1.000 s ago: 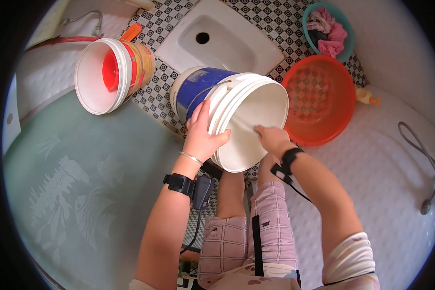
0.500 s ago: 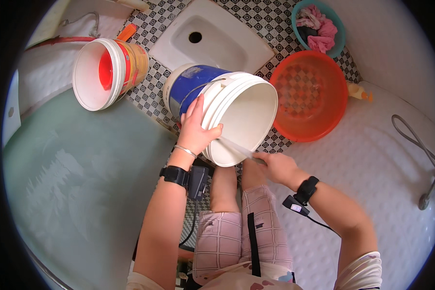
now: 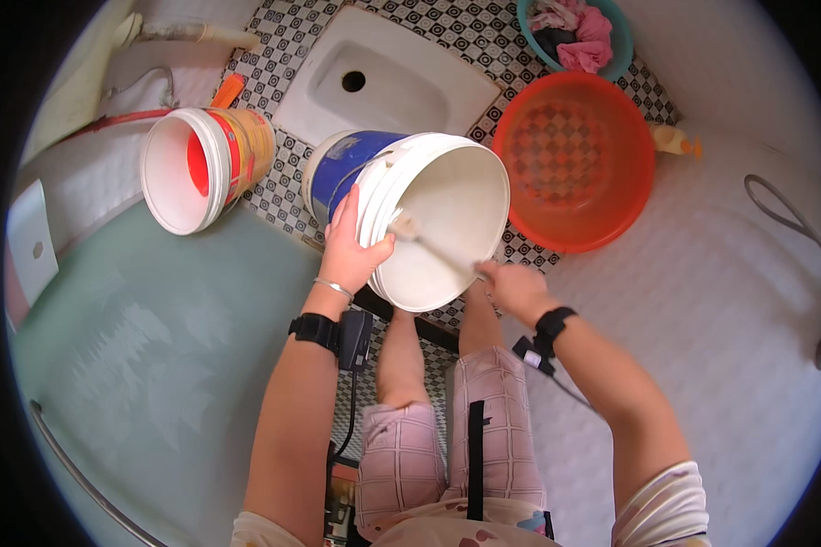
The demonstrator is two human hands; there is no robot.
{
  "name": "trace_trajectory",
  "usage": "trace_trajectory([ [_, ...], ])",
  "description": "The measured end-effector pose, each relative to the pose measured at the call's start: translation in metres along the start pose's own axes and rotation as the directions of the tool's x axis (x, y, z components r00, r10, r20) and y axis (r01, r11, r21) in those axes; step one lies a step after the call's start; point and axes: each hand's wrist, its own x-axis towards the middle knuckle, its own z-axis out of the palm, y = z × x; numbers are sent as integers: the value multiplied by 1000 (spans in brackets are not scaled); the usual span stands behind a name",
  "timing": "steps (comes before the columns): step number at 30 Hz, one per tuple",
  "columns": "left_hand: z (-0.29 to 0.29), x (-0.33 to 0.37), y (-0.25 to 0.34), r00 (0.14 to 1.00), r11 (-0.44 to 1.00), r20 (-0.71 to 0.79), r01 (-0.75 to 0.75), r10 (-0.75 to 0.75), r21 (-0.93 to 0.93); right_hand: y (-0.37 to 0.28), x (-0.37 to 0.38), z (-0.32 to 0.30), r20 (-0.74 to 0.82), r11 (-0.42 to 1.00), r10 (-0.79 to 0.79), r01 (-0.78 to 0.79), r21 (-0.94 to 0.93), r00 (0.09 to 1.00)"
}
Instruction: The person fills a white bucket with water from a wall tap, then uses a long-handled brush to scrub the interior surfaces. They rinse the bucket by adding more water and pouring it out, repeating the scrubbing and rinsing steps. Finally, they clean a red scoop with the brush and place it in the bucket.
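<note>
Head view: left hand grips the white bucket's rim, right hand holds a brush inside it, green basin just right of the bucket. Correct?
Nearly. In the head view the basin right of the white bucket is orange-red, not green. Left hand on the rim and right hand holding the brush inside are right.

Black-and-white checkered tile floor [image 3: 274, 196], white squat pan [image 3: 388, 87] set in it. White tiled walls [image 3: 730, 273] right, pale green door [image 3: 155, 365] left. Bright daylight.
</note>
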Motion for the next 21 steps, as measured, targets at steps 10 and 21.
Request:
trace_trajectory([
  [10, -7, 9, -10, 992, 987, 50, -123, 118, 108, -36, 127, 0, -176, 959, -149, 99, -264, 973],
  [21, -7, -12, -4, 984, 981, 142, -128, 107, 144, -7, -72, -29, 150, 999, 34, -37, 18, 988],
])
